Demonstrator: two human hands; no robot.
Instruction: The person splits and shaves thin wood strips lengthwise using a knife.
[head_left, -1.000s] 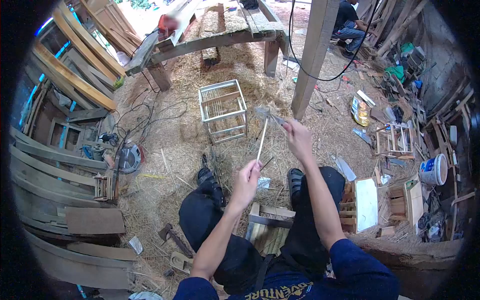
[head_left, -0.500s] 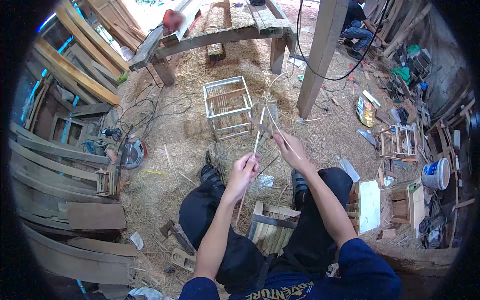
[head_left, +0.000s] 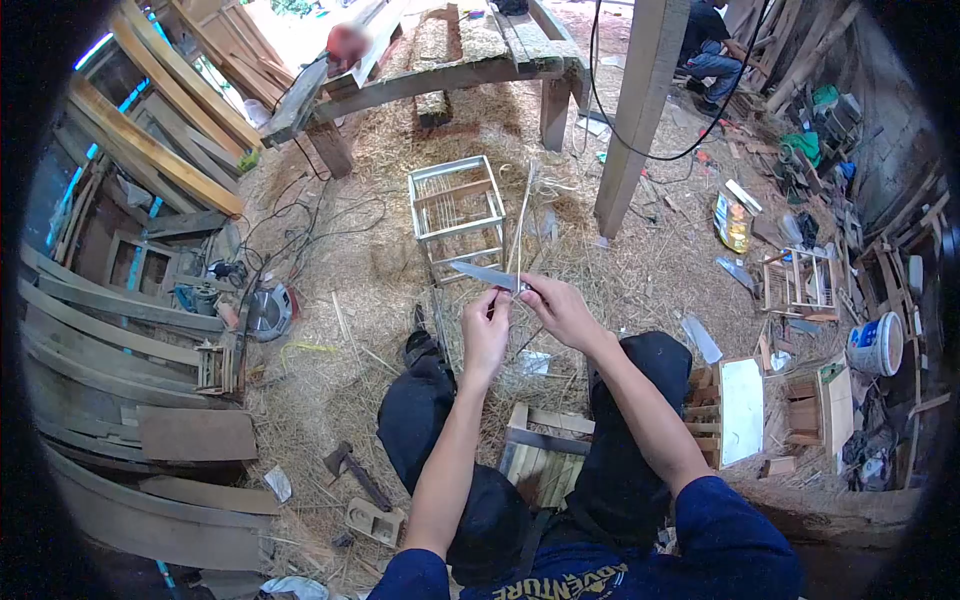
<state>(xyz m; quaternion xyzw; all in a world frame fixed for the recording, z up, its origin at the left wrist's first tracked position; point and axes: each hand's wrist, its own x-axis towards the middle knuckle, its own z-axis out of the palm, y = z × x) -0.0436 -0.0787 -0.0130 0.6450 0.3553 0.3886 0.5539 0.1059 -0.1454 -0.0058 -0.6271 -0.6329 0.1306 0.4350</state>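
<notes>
My right hand [head_left: 560, 308] is closed on a knife, whose blade [head_left: 484, 273] points left over the fingers of my left hand [head_left: 487, 335]. A thin pale strip [head_left: 519, 232] rises from between the hands, with its lower end pinched in my left fingers. The two hands are close together, above the straw-covered floor. Just beyond them stands a small wooden frame [head_left: 455, 230] with thin rods inside.
A wooden bench [head_left: 440, 85] stands ahead, beside a post [head_left: 645, 120]. A person [head_left: 712, 55] sits at the upper right. A circular saw [head_left: 270, 310] and cables lie left, a hatchet [head_left: 355, 472] lower left. A white bucket [head_left: 875, 345] is at the right.
My right hand has come back toward my left hand, and the knife blade now points left across the strip. The split strip ends that were spread apart now stand closer together.
</notes>
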